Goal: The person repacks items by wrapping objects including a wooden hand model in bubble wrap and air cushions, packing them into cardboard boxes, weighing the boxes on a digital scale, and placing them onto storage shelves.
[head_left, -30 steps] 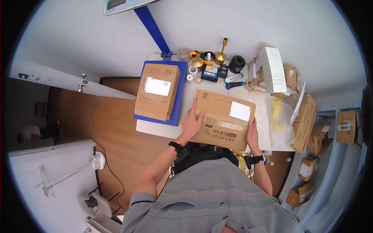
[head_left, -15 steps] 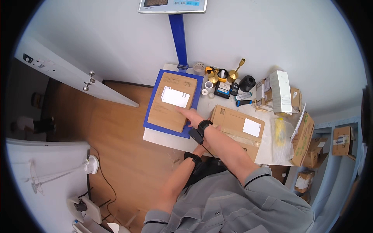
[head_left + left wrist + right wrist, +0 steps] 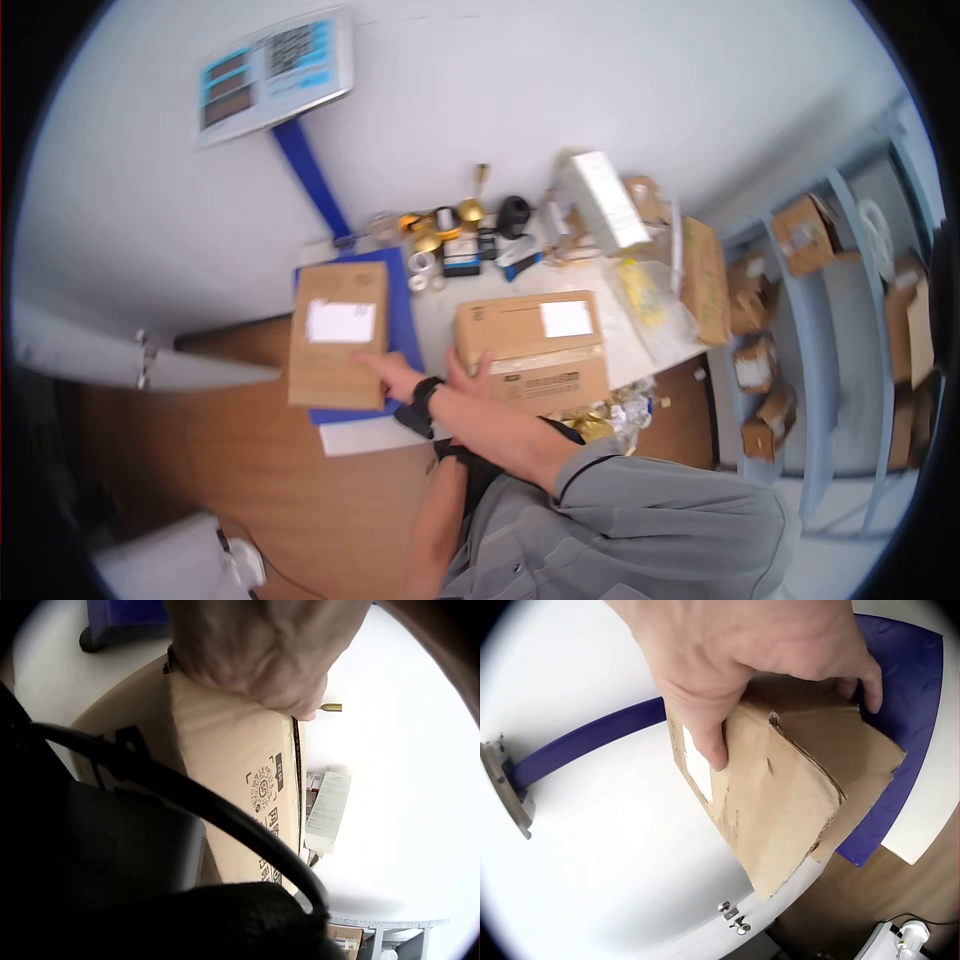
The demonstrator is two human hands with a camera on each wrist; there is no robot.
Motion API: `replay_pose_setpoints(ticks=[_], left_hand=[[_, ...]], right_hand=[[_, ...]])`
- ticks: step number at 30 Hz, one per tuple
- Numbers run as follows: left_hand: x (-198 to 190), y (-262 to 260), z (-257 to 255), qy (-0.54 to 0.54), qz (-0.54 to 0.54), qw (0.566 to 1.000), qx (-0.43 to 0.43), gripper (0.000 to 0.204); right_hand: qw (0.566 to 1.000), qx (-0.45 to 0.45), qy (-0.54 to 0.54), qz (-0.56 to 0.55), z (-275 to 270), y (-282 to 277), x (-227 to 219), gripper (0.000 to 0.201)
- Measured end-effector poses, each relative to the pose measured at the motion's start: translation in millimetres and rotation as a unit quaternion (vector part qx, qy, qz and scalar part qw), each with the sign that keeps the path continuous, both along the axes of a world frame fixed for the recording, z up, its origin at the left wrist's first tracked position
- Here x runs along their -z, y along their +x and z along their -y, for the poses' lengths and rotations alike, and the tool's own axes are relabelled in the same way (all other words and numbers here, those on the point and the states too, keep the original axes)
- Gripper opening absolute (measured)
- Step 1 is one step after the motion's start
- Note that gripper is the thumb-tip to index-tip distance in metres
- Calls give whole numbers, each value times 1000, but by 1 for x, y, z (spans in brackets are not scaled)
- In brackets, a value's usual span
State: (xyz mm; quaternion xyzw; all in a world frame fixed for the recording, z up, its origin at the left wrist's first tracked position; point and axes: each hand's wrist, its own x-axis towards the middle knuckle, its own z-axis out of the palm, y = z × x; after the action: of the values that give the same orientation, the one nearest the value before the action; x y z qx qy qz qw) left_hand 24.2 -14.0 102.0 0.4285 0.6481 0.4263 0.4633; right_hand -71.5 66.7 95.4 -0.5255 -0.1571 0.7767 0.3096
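A flat cardboard box with a white label lies on the blue scale platform. My right hand reaches across and grips its near right corner. In the right wrist view the thumb lies on the top of this box and the fingers curl round its edge. A larger labelled cardboard box sits on the white table in front of me. My left hand holds its near left corner, fingers curled over the edge of the box in the left wrist view.
The scale's display stands on a blue pole against the wall. Brass weights, tape rolls and small tools crowd the table's back. A white carton and a plastic bag lie right. Shelves with boxes stand farther right.
My right hand left the larger box's right side, crossed over my left arm and took hold of the box on the scale. The head view swung left and tilted.
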Motion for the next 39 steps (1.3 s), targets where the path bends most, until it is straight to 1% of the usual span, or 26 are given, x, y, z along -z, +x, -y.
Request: replay_pose_setpoints(ticks=[1, 2, 3, 4, 5, 6, 8, 9, 11, 12, 13, 14, 15, 16, 18, 22, 24, 25, 26, 27, 28, 30, 32, 34, 36, 39], left_hand=[[13, 1, 0, 20, -15, 1000, -15, 67], [7, -1, -1, 57, -7, 998, -14, 65], [9, 0, 0, 79, -3, 996, -28, 61], [28, -4, -2, 71, -7, 997, -27, 59], [48, -6, -4, 63, -17, 997, -35, 56], [53, -6, -4, 69, -17, 997, -14, 56], [59, -9, -4, 5, -98, 994, -47, 60], [65, -18, 2, 11, -103, 994, -33, 60], [81, -37, 18, 123, -172, 974, 76, 55], [83, -35, 17, 178, -203, 954, 129, 54], [56, -26, 15, 184, -203, 952, 139, 54], [-1, -15, 16, 110, -122, 979, 124, 50], [-32, -3, 15, 32, -40, 993, 108, 45], [-15, -3, 8, 35, -42, 991, 119, 45], [39, -28, -2, 72, -123, 989, 48, 38], [33, -29, -6, 91, -171, 979, 63, 37], [20, -26, -5, 24, -63, 997, 46, 37], [19, -29, -4, 26, -62, 996, 54, 37], [18, -35, -3, 17, -164, 985, 53, 50], [19, -39, -5, 11, -263, 963, 51, 64], [24, -43, -7, 20, -262, 963, 59, 64], [32, -48, -10, 52, -236, 967, 79, 77], [20, -43, -10, 50, -243, 965, 90, 76], [11, -39, -9, 44, -248, 963, 95, 74], [5, -36, -9, 38, -259, 959, 110, 74], [13, -38, -8, 54, -271, 958, 77, 75]], right_hand=[[998, 13, 9, -54, 10, 10, -31, 74], [999, -26, -16, -16, 10, 14, -42, 74], [998, -24, -11, -61, 15, 13, -33, 75], [995, -32, 1, -93, 22, 24, -49, 79], [998, -36, 18, -56, 28, 25, -55, 87], [998, -28, 28, -38, 42, 54, -122, 86], [996, -26, 58, -64, 49, 76, -110, 85], [996, -26, 60, -67, 48, 94, -119, 84], [992, -12, 99, -72, 47, 152, -157, 85], [986, 34, 133, -92, 51, 182, -171, 78], [977, 80, 167, -110, 56, 215, -186, 71], [983, 82, 155, -54, 64, 256, -210, 70], [986, 85, 140, 2, 74, 297, -231, 69], [976, 135, 173, -13, 85, 332, -232, 67], [955, 225, 194, -20, 111, 404, -229, 65], [893, 407, 189, 21, 162, 539, -211, 60], [865, 457, 203, 45, 184, 596, -183, 60], [846, 495, 194, 48, 195, 622, -170, 60], [825, 533, 184, 49, 206, 642, -157, 60], [807, 562, 170, 58, 217, 661, -145, 58], [800, 570, 175, 57, 228, 671, -144, 58], [765, 621, 111, 128, 249, 678, -141, 57], [744, 644, 130, 123, 274, 682, -154, 56], [686, 695, 167, 131, 299, 692, -166, 60], [643, 706, 190, 228, 319, 724, -183, 64], [627, 714, 170, 261, 331, 781, -223, 69]])
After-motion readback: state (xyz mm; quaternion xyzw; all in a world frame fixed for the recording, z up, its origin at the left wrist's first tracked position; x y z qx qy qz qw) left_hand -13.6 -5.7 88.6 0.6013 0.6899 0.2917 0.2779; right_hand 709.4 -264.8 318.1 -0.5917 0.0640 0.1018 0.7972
